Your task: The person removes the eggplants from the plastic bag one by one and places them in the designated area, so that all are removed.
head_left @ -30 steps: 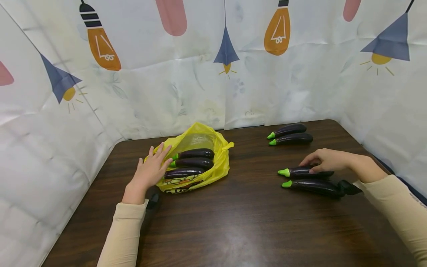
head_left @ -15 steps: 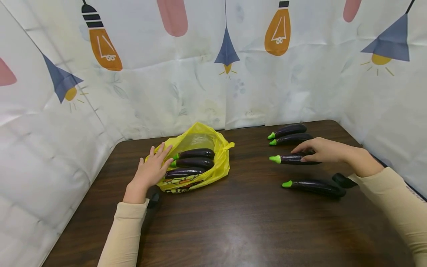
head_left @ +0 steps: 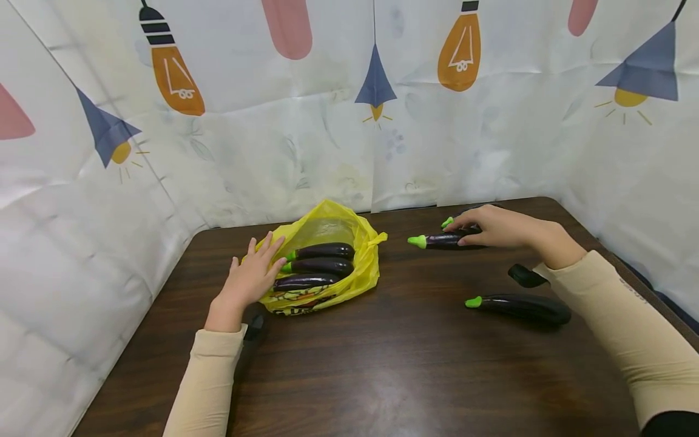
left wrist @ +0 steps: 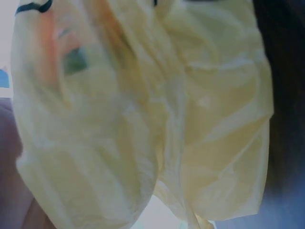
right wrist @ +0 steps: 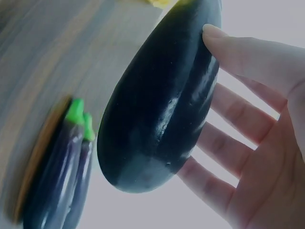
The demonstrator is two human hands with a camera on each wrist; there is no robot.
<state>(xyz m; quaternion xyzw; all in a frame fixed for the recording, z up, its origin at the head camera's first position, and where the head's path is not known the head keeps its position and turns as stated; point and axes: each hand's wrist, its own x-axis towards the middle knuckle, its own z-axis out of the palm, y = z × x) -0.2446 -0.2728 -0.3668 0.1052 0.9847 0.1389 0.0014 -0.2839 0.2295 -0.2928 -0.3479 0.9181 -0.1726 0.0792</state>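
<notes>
Cannot read the creased lettering on the yellow bag [head_left: 366, 261], nor make out its blurred patches in the left wrist view. In the bag, cannot see the stem of the nearest eggplant [head_left: 306, 281], lost beside the left hand [head_left: 250, 279]. Right of the bag, can pick out little of the back eggplants [head_left: 447, 222], behind the right hand [head_left: 499, 227] and held eggplant [head_left: 445, 241]. In the right wrist view, can see these only blurred, cut off below.
</notes>
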